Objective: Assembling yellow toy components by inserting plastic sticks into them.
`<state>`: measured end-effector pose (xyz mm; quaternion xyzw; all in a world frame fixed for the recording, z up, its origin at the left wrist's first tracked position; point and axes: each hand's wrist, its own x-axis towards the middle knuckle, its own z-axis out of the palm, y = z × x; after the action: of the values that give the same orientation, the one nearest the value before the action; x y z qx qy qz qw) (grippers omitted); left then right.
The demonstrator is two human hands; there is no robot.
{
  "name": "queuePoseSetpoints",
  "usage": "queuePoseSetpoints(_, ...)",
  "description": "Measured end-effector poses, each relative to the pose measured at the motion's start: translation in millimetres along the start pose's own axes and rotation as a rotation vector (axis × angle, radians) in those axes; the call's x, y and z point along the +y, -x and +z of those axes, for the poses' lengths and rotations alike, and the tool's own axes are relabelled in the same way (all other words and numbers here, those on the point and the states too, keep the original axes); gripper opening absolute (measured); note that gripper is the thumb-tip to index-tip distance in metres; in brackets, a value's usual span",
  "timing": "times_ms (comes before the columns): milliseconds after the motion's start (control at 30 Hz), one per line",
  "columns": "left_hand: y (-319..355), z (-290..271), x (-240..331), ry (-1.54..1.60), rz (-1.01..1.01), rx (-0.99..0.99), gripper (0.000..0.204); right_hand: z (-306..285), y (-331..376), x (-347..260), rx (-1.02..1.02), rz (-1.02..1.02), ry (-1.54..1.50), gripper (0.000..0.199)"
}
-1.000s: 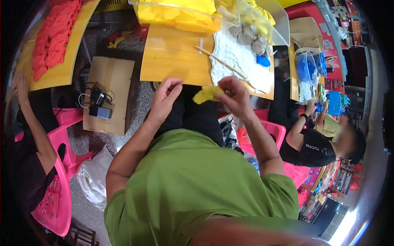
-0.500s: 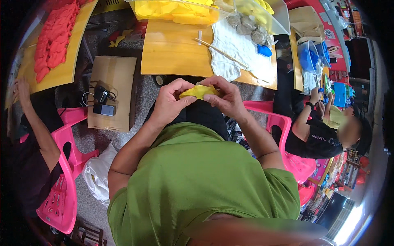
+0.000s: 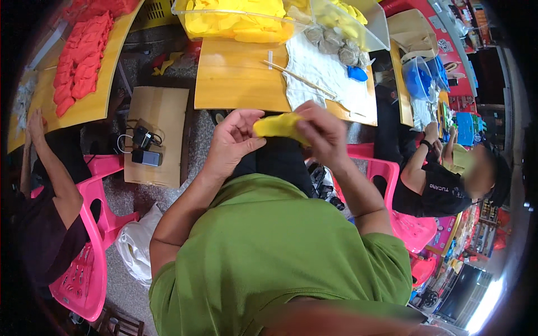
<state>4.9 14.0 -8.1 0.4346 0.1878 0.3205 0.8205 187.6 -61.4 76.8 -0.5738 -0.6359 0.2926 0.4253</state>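
In front of my lap I hold a soft yellow piece (image 3: 276, 125), perhaps a balloon skin, stretched sideways between my hands. My left hand (image 3: 232, 137) pinches its left end between thumb and fingers. On the other end, the fingers of my right hand (image 3: 324, 134) are closed, somewhat blurred, and hide part of it. A white cloth (image 3: 302, 56) lies on the wooden table (image 3: 235, 84) ahead. On it rest a thin stick (image 3: 302, 78) and a small blue piece (image 3: 356, 73), with several clear-wrapped grey-brown lumps (image 3: 339, 45) at its far side.
Clear bins (image 3: 235, 25) of yellow pieces stand at the table's back. Red pieces (image 3: 84, 61) cover a table at left, by a person's hands (image 3: 36, 126). Cardboard (image 3: 154, 134) with small black devices lies lower left. Another person (image 3: 443, 179) sits right, near pink chairs (image 3: 392, 173).
My right hand has turned and moved slightly right, drawing the yellow piece out longer. My left hand keeps its end. At left, the other person's hands have shifted.
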Motion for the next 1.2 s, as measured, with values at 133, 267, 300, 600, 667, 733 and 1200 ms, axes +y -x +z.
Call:
queuePoseSetpoints(133, -1.2, 0.5, -12.8, 0.192, -0.113, -0.057, 0.054, 19.4, 3.9, 8.7, 0.190, -0.065, 0.085, 0.005)
queuePoseSetpoints(267, -2.4, -0.3, -26.7, 0.387, -0.249, -0.093, 0.062, 26.7, 1.9, 7.6, 0.231, -0.020, 0.244, 0.006)
queuePoseSetpoints(300, -1.0, -2.6, -27.0, 0.377, -0.250, -0.112, 0.064, 24.0, 1.7, -7.3, 0.532, -0.073, 0.268, 0.006)
queuePoseSetpoints(600, 9.7, 3.3, -43.5, 0.609, -0.322, -0.073, 0.061, 45.6, 12.6, 36.4, 0.346, -0.174, 0.160, 0.015)
queuePoseSetpoints(667, 9.0, -1.4, -50.5, 0.689, -0.347, -0.090, 0.057, 48.8, 9.9, 35.4, 0.016, -0.206, 0.443, 0.018)
queuePoseSetpoints(733, 8.9, 6.1, -43.3, 0.683, -0.255, -0.112, 0.057, 58.1, 11.5, 26.4, 0.237, -0.305, 0.340, 0.016)
queuePoseSetpoints(1200, 8.9, 9.3, -7.2, 0.248, 0.039, 0.033, 0.023, 81.6, 12.8, 17.5, 0.494, 0.116, -0.335, 0.016)
